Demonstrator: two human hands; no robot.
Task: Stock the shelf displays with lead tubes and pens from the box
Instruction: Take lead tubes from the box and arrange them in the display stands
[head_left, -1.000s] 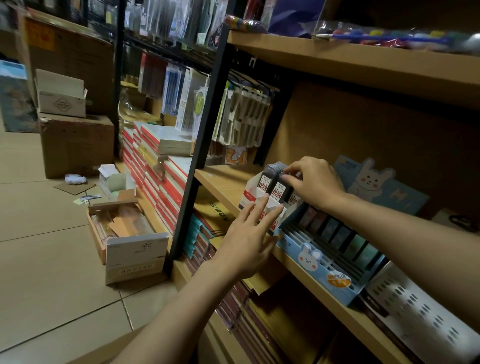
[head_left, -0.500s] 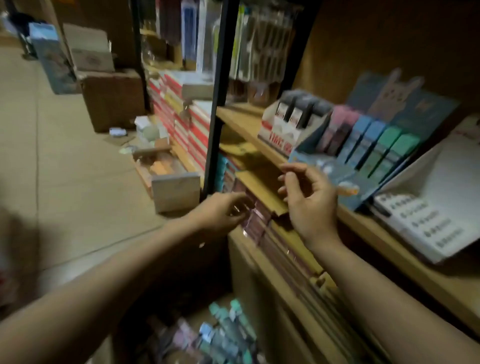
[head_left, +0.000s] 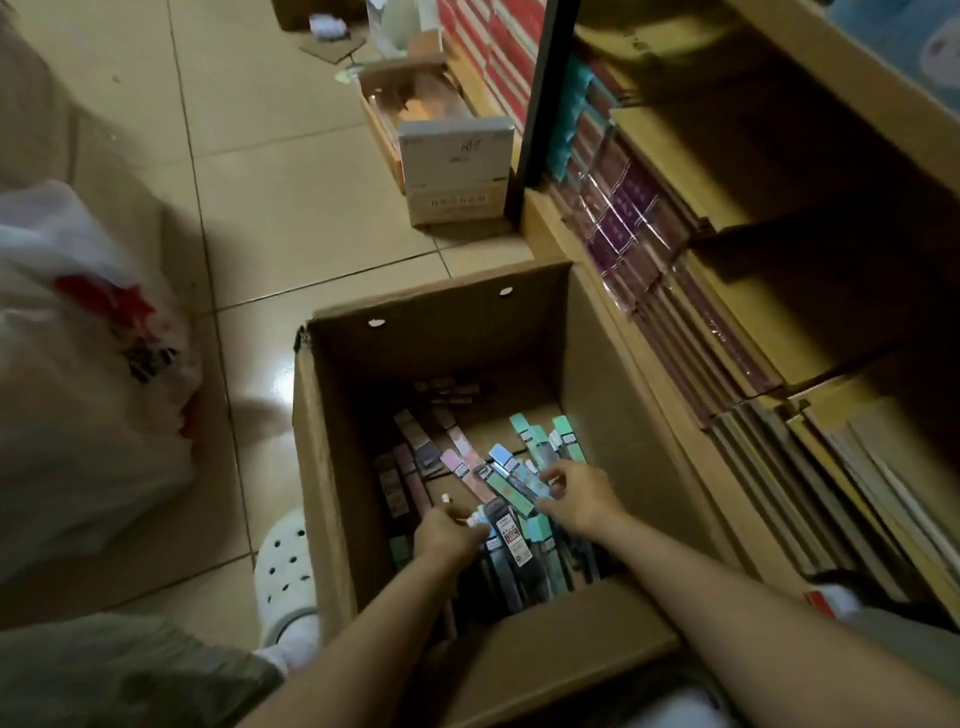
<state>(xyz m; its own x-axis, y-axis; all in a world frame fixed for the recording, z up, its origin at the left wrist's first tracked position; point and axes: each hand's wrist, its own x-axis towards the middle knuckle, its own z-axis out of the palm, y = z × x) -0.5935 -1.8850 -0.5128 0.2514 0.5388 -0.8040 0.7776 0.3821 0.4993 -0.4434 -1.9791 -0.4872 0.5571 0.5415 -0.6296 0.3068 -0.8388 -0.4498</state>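
Observation:
An open cardboard box (head_left: 322, 467) stands on the floor below me, against the shelf. Its bottom holds several lead tubes (head_left: 462, 447) in pink, green, blue and dark packs, lying loose. My left hand (head_left: 447, 532) is down inside the box, fingers curled round dark tubes with red-and-white labels (head_left: 506, 530). My right hand (head_left: 579, 499) is beside it to the right, fingertips pinching a green and blue tube (head_left: 511, 486) on top of the pile. The shelf displays are out of view.
Wooden shelves (head_left: 654, 353) with rows of stacked notebooks run along the right. A black upright post (head_left: 540, 88) and a small white carton (head_left: 452, 166) stand beyond the box. A white plastic bag (head_left: 78, 374) lies at left, my white clog (head_left: 285, 571) beside the box.
My view has dropped from the shelf display to the box on the floor. Both hands left the shelf edge and went down into the box onto the tubes.

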